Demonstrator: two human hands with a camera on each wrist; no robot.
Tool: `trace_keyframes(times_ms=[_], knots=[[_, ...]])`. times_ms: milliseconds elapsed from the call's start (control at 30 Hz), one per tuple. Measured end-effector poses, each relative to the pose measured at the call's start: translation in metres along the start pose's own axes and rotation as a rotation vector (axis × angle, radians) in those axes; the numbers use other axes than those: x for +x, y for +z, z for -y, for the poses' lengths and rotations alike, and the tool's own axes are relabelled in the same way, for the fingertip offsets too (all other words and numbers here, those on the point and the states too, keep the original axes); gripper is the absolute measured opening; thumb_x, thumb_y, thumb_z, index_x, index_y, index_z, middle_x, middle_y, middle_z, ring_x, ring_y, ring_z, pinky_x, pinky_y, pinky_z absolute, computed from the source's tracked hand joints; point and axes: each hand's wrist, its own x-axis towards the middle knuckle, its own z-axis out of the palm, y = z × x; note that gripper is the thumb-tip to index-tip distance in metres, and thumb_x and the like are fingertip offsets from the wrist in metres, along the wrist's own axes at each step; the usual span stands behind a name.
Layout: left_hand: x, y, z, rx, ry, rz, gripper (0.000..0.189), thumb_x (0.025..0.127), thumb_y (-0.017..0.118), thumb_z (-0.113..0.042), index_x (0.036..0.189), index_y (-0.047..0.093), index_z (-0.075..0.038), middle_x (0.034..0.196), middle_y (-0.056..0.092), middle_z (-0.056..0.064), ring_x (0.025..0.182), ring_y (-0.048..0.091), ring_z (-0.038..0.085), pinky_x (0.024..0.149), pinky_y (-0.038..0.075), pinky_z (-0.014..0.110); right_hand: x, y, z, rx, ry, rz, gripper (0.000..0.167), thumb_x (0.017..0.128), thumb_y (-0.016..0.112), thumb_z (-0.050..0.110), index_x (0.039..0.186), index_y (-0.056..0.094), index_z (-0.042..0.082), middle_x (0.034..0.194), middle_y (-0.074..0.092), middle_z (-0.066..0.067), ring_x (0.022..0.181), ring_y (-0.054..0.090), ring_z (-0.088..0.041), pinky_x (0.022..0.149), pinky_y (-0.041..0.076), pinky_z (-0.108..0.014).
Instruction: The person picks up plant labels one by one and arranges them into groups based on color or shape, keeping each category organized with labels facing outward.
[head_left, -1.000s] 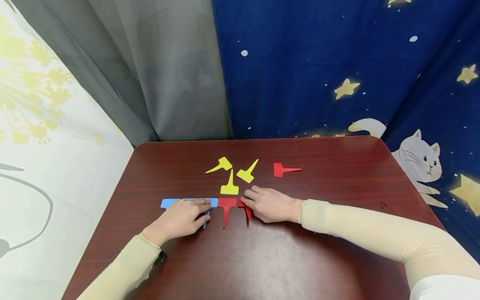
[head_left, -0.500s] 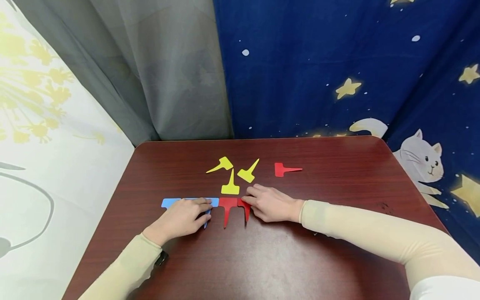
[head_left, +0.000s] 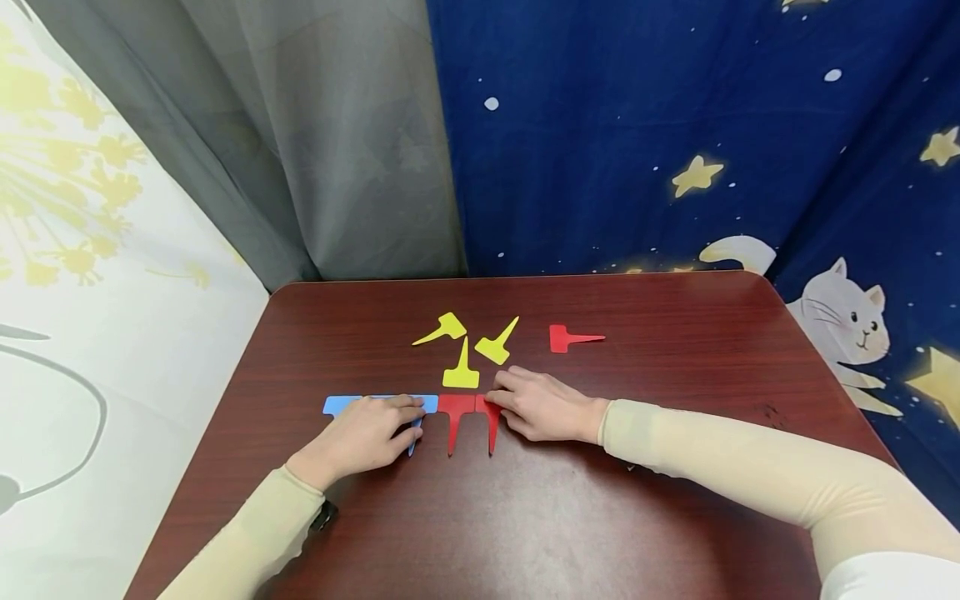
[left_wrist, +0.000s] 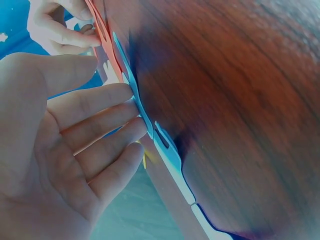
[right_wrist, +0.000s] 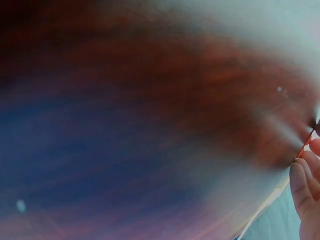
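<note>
Blue T-shaped plant labels (head_left: 341, 406) lie end to end in a row, stems toward the person. My left hand (head_left: 360, 437) covers much of them; in the left wrist view its outstretched fingertips touch a blue label (left_wrist: 141, 107). A red T-shaped plant label (head_left: 455, 405) adjoins the row's right end. Beside it lies a second red label (head_left: 492, 427), head edge against the first. The right hand (head_left: 543, 407) holds this second label by its right end with bent fingers, hiding part of its head. In the right wrist view, fingers (right_wrist: 302, 187) meet the label's thin red edge.
Beyond the row lie three yellow T-shaped labels (head_left: 461, 379), turned different ways. Farther right is a loose red label (head_left: 558, 339), its stem pointing right. The brown wooden table (head_left: 600, 517) ends at the back before grey and blue curtains (head_left: 570, 167).
The right hand's red label has shifted slightly left against the first red one, closing the gap, and its tilted stem has come down straight. The left hand stays in place.
</note>
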Motion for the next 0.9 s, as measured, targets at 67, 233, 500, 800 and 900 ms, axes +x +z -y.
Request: trace_keyframes(times_ms=[67,233,500,800,900], knots=[[0.0002,0.0,0.0,-0.001,-0.002,-0.001,0.037,0.096,0.067,-0.032,0.124,0.073,-0.008,0.129,0.067,0.007,0.113,0.067,0.023,0.084,0.058,0.044,0.0,-0.0002,-0.0002,0.01,-0.002,-0.008,0.036,0.09,0.068,0.019,0.125,0.07,0.011,0.105,0.058,0.002,0.09,0.048,-0.01,0.075,0.05,-0.022],[0.0003,0.0002,-0.0002,-0.003,-0.003,-0.005,0.037,0.097,0.067,-0.032,0.124,0.073,-0.008,0.129,0.067,0.007,0.112,0.068,0.023,0.082,0.059,0.043,-0.0013,-0.0008,-0.0006,0.008,-0.009,-0.005,0.035,0.091,0.067,0.019,0.126,0.07,0.011,0.107,0.058,0.002,0.092,0.049,-0.011,0.076,0.051,-0.022],[-0.0001,-0.0002,-0.001,0.01,-0.013,-0.007,0.036,0.096,0.067,-0.032,0.123,0.074,-0.01,0.129,0.068,0.006,0.113,0.067,0.022,0.083,0.058,0.043,-0.0015,0.0,-0.0004,0.003,-0.012,-0.013,0.034,0.091,0.066,0.018,0.124,0.07,0.012,0.106,0.057,0.002,0.093,0.049,-0.011,0.076,0.051,-0.022],[-0.0004,-0.0001,-0.0025,0.012,-0.016,-0.005,0.036,0.097,0.067,-0.031,0.123,0.074,-0.009,0.129,0.067,0.007,0.111,0.068,0.023,0.08,0.059,0.043,-0.0017,-0.0023,-0.0002,0.002,-0.005,-0.014,0.031,0.094,0.062,0.018,0.124,0.07,0.012,0.105,0.057,0.003,0.09,0.05,-0.011,0.073,0.052,-0.022],[-0.0003,-0.0006,-0.0027,0.008,-0.016,-0.005,0.035,0.097,0.067,-0.031,0.123,0.074,-0.009,0.129,0.067,0.007,0.11,0.069,0.023,0.08,0.059,0.043,-0.0015,-0.0057,-0.0013,0.005,0.006,-0.013,0.031,0.095,0.062,0.019,0.124,0.07,0.013,0.105,0.057,0.003,0.089,0.051,-0.009,0.072,0.053,-0.022]])
